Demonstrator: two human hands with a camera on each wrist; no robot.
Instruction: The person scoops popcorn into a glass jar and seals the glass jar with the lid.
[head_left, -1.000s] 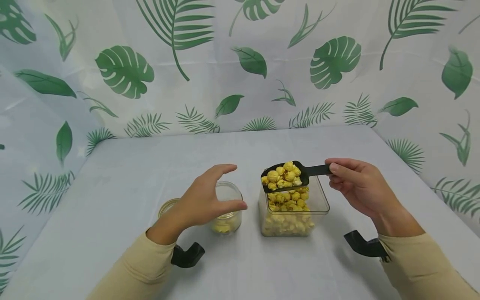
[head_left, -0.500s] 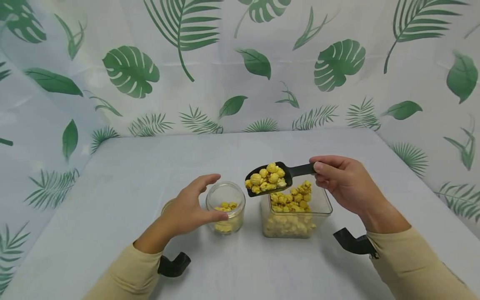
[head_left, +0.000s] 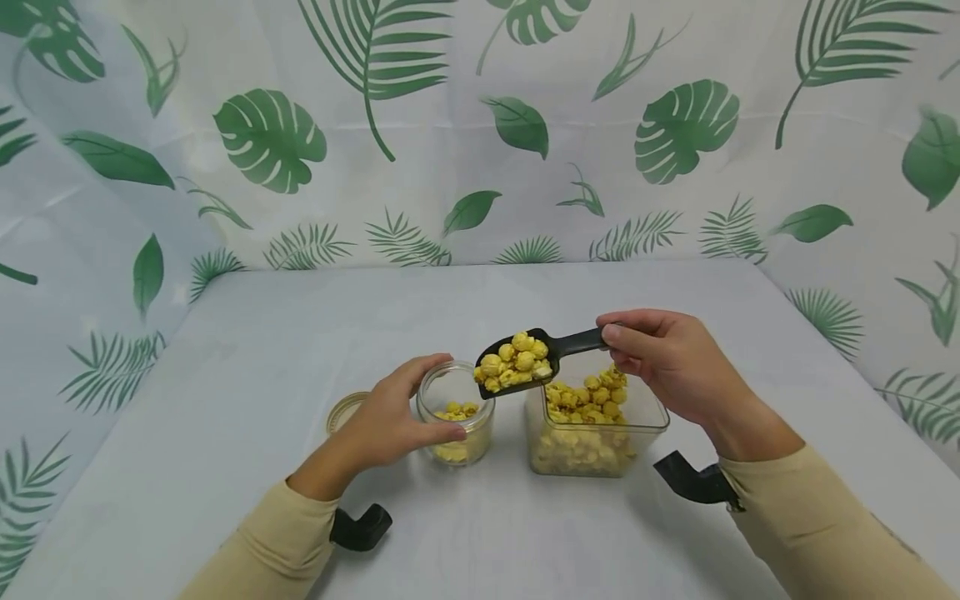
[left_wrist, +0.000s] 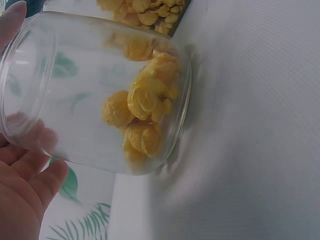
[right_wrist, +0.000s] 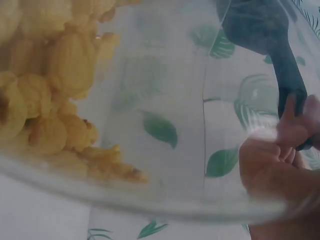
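Observation:
A clear glass jar (head_left: 455, 417) with some yellow popcorn in the bottom stands on the table. My left hand (head_left: 386, 421) holds it near the rim, thumb on the near side and fingers on the far side. In the left wrist view the popcorn (left_wrist: 145, 105) lies low in the jar, well below its mouth. My right hand (head_left: 667, 358) pinches the handle of a black scoop (head_left: 573, 342) heaped with popcorn (head_left: 513, 362). The scoop's tip is at the right side of the jar's rim. Below the scoop stands a clear square container (head_left: 652, 417), partly filled with popcorn.
A round gold-edged lid (head_left: 347, 408) lies left of the jar, partly hidden by the left hand. White cloth covers the table (head_left: 300, 317). A leaf-patterned curtain (head_left: 465, 125) closes off the back and sides.
My right hand has carried the loaded scoop left, from over the square container to the jar's rim. My left hand, earlier spread beside the jar, has closed around it.

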